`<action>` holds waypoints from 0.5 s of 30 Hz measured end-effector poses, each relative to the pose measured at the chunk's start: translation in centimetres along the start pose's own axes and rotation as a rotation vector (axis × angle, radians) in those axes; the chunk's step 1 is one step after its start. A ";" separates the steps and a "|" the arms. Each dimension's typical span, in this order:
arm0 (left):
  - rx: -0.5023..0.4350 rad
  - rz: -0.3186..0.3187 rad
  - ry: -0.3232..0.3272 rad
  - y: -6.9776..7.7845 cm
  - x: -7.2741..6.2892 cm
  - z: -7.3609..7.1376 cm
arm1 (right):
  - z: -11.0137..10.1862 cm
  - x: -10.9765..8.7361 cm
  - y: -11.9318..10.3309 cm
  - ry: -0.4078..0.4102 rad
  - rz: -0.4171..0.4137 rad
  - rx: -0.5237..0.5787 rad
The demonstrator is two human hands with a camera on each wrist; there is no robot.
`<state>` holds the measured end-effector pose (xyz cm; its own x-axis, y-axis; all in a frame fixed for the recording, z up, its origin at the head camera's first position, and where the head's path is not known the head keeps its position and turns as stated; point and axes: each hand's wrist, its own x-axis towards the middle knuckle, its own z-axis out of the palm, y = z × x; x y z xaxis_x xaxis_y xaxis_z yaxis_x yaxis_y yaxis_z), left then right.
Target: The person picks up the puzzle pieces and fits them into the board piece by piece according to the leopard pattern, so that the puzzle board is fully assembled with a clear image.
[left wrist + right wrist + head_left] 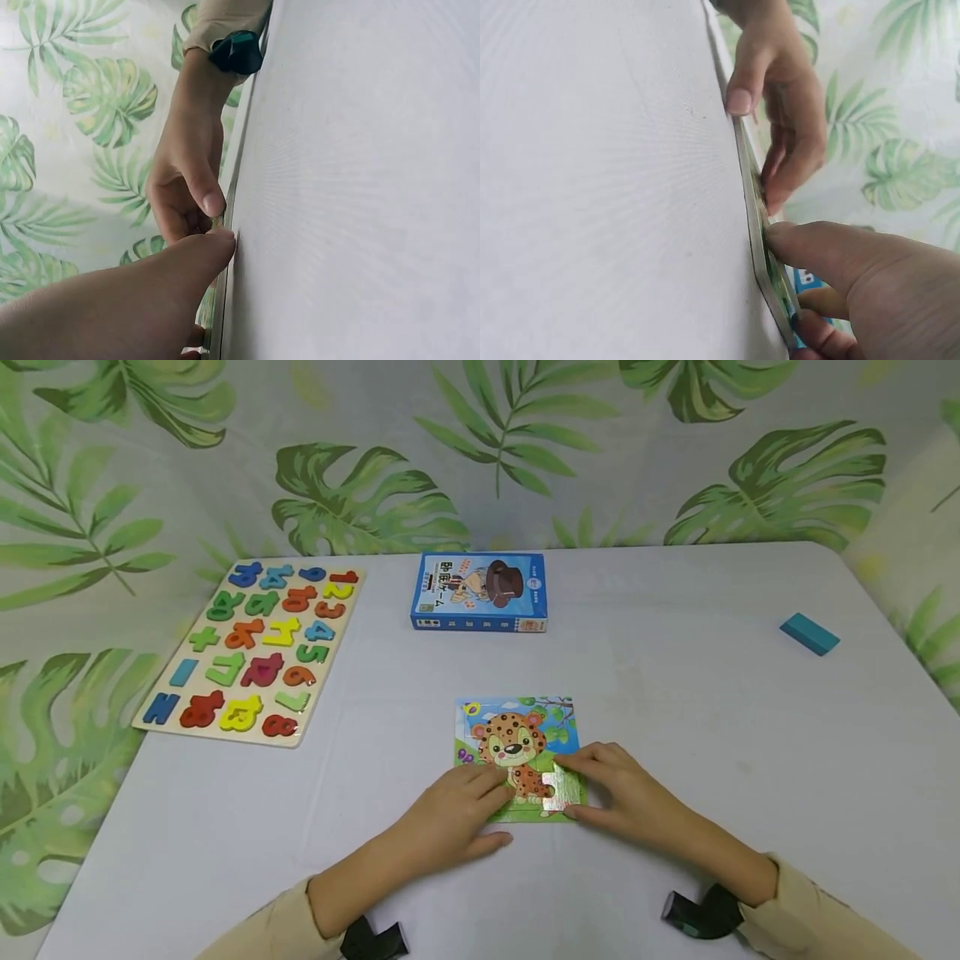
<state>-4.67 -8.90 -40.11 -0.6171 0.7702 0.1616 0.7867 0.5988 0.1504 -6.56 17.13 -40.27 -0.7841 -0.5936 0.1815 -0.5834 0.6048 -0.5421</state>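
A square jigsaw puzzle (512,737) with a spotted leopard cub lies flat on the white table. My left hand (457,806) rests its fingertips on the puzzle's lower left, thumb apart on the near side. At the lower right, my right hand (626,793) holds a shiny, pale puzzle piece (564,788) between thumb and forefinger; glare hides most of its picture. In the right wrist view the right thumb (810,244) is low over the puzzle's edge (751,217), with the left hand (787,97) beyond. The left wrist view shows the right hand (187,172) close to the left thumb.
Behind the puzzle lies a blue game box (478,592). A wooden board of colourful numbers and signs (255,652) is at the left, partly over the table's edge. A teal block (810,634) lies far right. Leaf-patterned cloth (525,452) hangs behind.
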 end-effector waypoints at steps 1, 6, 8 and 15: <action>0.023 0.004 -0.012 0.2 0.1 0.1 | 0.0 0.1 0.0 -0.006 0.002 -0.007; 0.132 0.015 -0.043 0.9 0.6 0.2 | 0.2 0.6 -0.3 -0.039 0.019 -0.022; 0.173 0.013 -0.043 1.1 0.8 0.1 | 0.1 0.7 -0.3 -0.048 0.019 -0.036; 0.209 0.003 -0.045 1.3 0.9 0.0 | -0.4 0.5 -0.6 -0.131 0.023 -0.104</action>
<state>-4.23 -7.45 -39.79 -0.6165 0.7785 0.1174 0.7785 0.6251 -0.0567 -6.63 16.64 -39.54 -0.7669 -0.6391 0.0581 -0.5899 0.6664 -0.4559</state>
